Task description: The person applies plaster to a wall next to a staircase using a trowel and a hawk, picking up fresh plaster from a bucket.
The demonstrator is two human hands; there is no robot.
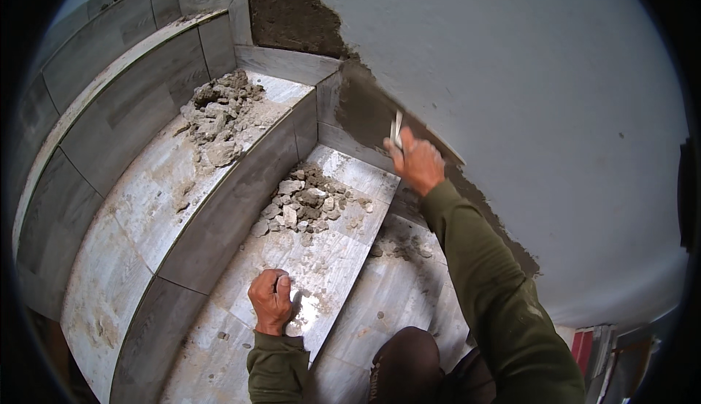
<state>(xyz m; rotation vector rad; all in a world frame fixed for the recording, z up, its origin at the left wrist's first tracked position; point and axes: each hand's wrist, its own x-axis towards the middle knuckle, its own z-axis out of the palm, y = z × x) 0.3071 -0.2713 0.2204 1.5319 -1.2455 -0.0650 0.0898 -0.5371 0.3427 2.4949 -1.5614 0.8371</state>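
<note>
My right hand (416, 157) grips a plastering float (447, 146) by its pale handle, its long straight edge lying along the band of wet mortar (358, 101) at the foot of the grey wall (511, 75). My left hand (270, 298) is closed, knuckles up, on the lower tiled step (241, 258); whatever may be in it is too hidden to name. Just above that hand, broken grey rubble (296, 207) lies scattered on the same tread.
A second rubble heap (219, 123) sits on the step above at left. Curved wood-look tiled stairs (128, 104) climb to the upper left. My knee (401, 367) is at the bottom edge over a lower tread (358, 309) with debris on it. A red object (582, 349) shows at lower right.
</note>
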